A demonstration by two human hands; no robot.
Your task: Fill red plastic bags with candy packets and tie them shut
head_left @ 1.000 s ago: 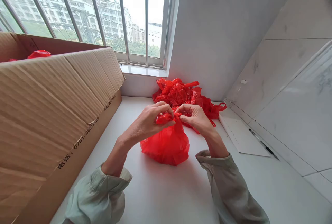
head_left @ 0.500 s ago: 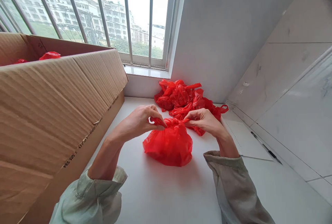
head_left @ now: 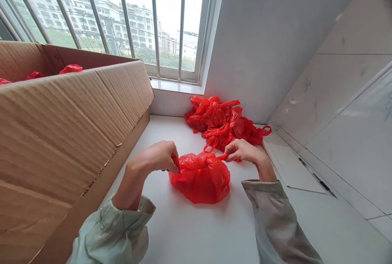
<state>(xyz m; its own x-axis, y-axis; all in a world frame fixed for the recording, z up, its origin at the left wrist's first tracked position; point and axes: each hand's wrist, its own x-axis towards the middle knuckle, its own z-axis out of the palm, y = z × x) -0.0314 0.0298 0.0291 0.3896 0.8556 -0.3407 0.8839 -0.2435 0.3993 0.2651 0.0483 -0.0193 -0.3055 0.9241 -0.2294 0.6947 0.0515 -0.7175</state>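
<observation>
A filled red plastic bag [head_left: 199,184] rests on the white tabletop in front of me, its top gathered and twisted. My left hand [head_left: 159,158] is closed on the left end of the bag's gathered top. On the opposite side, my right hand [head_left: 242,151] pinches a thin twisted handle of the same bag between thumb and fingers. The bag's contents are hidden by the plastic. Just behind it lies a heap of crumpled red plastic bags [head_left: 219,117], close to my right hand.
A large cardboard box [head_left: 76,121] stands along the left, with red plastic bags [head_left: 71,68] showing inside. At right lie a white notepad [head_left: 294,168] and a black pen [head_left: 318,179] beside the tiled wall. A barred window [head_left: 171,23] is behind.
My hands have moved apart and a little lower, drawing the ends of the bag's top outward. The bag looks wider and flatter on top. The view has shifted slightly.
</observation>
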